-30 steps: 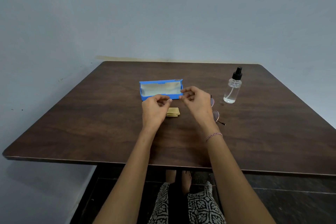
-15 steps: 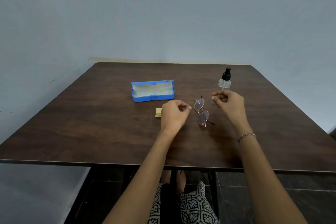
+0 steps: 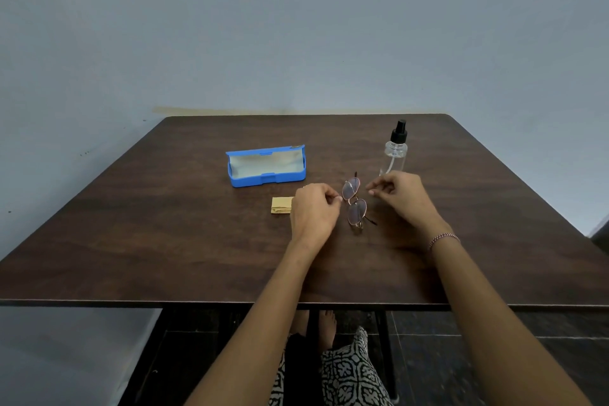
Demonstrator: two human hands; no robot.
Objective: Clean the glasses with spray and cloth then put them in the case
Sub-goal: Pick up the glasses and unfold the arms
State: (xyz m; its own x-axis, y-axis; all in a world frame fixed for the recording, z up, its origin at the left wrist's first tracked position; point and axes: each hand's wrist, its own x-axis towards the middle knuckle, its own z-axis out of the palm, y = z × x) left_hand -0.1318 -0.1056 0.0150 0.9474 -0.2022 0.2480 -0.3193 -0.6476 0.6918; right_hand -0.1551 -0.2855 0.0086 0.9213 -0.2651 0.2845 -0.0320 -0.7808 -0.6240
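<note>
Round thin-rimmed glasses (image 3: 354, 204) lie folded on the dark wooden table (image 3: 164, 224), between my two hands. My left hand (image 3: 314, 212) hovers just left of them with its fingers curled, the fingertips right at the upper lens rim; I cannot tell whether they touch it. My right hand (image 3: 400, 199) is just right of the glasses, fingers curled, holding nothing, a small gap away. A folded yellow cloth (image 3: 281, 205) lies left of my left hand. The blue case (image 3: 267, 166) stands open behind it. The clear spray bottle (image 3: 395, 150) with a black nozzle stands behind my right hand.
The table's near edge (image 3: 230, 303) runs across the lower part of the view, with my knees and feet below it. A plain grey wall stands behind the table.
Both hands have moved right, from above the yellow cloth to either side of the glasses. Over the last half second they have closed in slightly on the frame.
</note>
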